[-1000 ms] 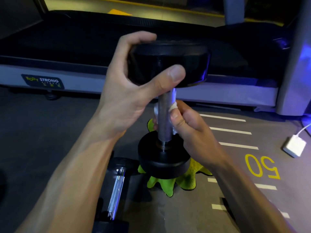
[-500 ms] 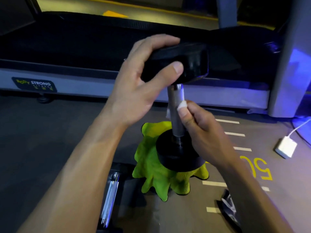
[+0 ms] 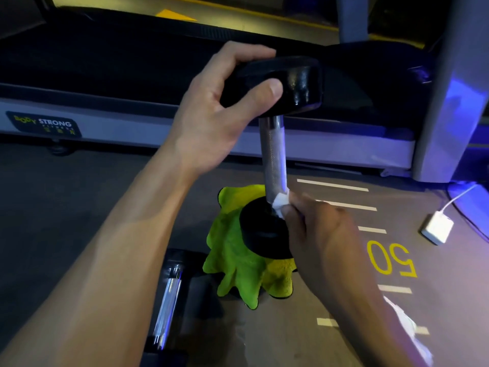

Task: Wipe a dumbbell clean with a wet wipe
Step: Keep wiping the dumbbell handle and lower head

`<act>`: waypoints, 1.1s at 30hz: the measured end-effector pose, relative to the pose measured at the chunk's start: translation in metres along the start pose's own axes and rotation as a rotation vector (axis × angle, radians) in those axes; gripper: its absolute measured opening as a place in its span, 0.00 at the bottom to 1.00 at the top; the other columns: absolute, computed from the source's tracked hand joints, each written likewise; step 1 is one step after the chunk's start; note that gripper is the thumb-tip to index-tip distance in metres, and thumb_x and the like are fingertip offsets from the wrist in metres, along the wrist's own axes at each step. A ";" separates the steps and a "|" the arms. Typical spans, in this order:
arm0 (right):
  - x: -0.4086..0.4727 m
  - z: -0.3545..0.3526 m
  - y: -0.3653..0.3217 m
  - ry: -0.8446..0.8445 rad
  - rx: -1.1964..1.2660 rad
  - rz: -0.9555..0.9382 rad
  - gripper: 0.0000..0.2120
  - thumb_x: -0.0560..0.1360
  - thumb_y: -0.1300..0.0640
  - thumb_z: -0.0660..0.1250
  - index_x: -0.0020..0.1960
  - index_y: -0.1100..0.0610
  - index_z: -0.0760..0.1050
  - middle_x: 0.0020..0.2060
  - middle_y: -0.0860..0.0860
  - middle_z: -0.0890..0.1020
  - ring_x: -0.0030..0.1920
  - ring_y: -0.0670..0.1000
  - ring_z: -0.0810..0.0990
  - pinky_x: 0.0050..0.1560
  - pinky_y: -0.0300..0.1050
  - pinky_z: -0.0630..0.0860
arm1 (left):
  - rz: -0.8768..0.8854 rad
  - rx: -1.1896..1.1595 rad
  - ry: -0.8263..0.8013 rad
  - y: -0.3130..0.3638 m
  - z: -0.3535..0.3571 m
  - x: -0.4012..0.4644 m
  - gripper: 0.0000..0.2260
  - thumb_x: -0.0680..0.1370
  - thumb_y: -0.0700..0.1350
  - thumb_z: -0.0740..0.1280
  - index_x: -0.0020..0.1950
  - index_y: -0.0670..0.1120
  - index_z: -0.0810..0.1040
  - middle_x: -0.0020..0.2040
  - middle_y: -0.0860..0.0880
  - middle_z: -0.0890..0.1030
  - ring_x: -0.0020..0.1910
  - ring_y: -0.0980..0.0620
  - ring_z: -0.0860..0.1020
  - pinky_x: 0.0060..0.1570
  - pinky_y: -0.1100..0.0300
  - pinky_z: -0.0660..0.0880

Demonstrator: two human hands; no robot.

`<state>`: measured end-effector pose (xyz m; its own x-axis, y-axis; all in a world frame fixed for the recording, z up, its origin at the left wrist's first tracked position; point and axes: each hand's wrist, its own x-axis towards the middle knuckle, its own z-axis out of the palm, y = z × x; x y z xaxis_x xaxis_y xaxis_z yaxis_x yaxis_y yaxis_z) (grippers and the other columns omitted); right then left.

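Head view, wet wipe (image 3: 280,202) lower on dumbbell (image 3: 274,157) (near base)

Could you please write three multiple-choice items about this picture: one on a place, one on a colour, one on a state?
1. Where is the white wet wipe pressed?
A. top weight
B. bottom of the metal handle
C. floor

2. What colour is the fluffy cloth under the black dumbbell?
A. green-yellow
B. red
C. white

3. How does the dumbbell stand?
A. flat
B. hanging
C. nearly upright

Answers: 1 B, the right hand holds the wipe there. 2 A, the cloth looks bright lime. 3 C, the left hand grips its top weight.
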<state>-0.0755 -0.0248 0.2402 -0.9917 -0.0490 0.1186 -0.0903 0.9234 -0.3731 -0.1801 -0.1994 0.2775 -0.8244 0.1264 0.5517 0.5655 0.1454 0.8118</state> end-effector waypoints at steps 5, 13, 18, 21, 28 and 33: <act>0.050 0.000 0.017 0.016 0.355 0.029 0.20 0.82 0.60 0.62 0.32 0.52 0.67 0.24 0.44 0.70 0.27 0.43 0.68 0.29 0.39 0.62 | -0.010 -0.026 0.001 -0.005 -0.005 0.004 0.16 0.80 0.51 0.69 0.67 0.49 0.76 0.58 0.53 0.79 0.57 0.61 0.78 0.59 0.64 0.74; 0.040 0.016 -0.021 0.389 0.580 -0.026 0.11 0.84 0.62 0.59 0.60 0.58 0.80 0.44 0.51 0.85 0.45 0.51 0.81 0.48 0.51 0.75 | -0.001 -0.062 -0.009 -0.002 -0.003 0.004 0.15 0.79 0.51 0.68 0.64 0.50 0.75 0.56 0.56 0.79 0.55 0.62 0.78 0.57 0.65 0.74; 0.049 0.016 -0.031 0.375 0.700 -0.094 0.11 0.87 0.55 0.55 0.56 0.55 0.76 0.40 0.48 0.81 0.40 0.49 0.77 0.43 0.52 0.74 | 0.015 -0.048 -0.032 0.001 0.000 0.004 0.14 0.81 0.48 0.68 0.65 0.48 0.75 0.55 0.56 0.79 0.54 0.63 0.78 0.56 0.66 0.74; 0.035 0.015 -0.006 0.186 0.633 -0.077 0.13 0.86 0.55 0.56 0.46 0.55 0.74 0.32 0.49 0.75 0.33 0.49 0.72 0.36 0.49 0.68 | 0.018 -0.061 -0.021 0.002 -0.001 0.001 0.15 0.79 0.50 0.68 0.65 0.48 0.75 0.56 0.54 0.79 0.55 0.62 0.78 0.57 0.64 0.74; 0.061 0.011 -0.014 0.286 0.731 -0.054 0.13 0.85 0.51 0.60 0.51 0.56 0.79 0.38 0.51 0.83 0.39 0.52 0.81 0.41 0.55 0.78 | 0.033 -0.028 -0.029 0.005 0.001 -0.001 0.12 0.82 0.45 0.67 0.66 0.47 0.74 0.56 0.54 0.78 0.56 0.62 0.78 0.56 0.66 0.74; 0.067 -0.005 -0.004 0.075 0.867 0.003 0.17 0.84 0.51 0.60 0.46 0.63 0.78 0.39 0.60 0.84 0.41 0.62 0.82 0.43 0.62 0.79 | 0.044 -0.022 -0.019 0.006 0.002 -0.004 0.13 0.82 0.44 0.67 0.66 0.47 0.74 0.56 0.54 0.78 0.55 0.63 0.78 0.56 0.67 0.73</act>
<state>-0.1415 -0.0302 0.2540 -0.9862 0.0067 0.1656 -0.1556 0.3060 -0.9392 -0.1735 -0.1975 0.2796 -0.7979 0.1512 0.5835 0.6006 0.1178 0.7908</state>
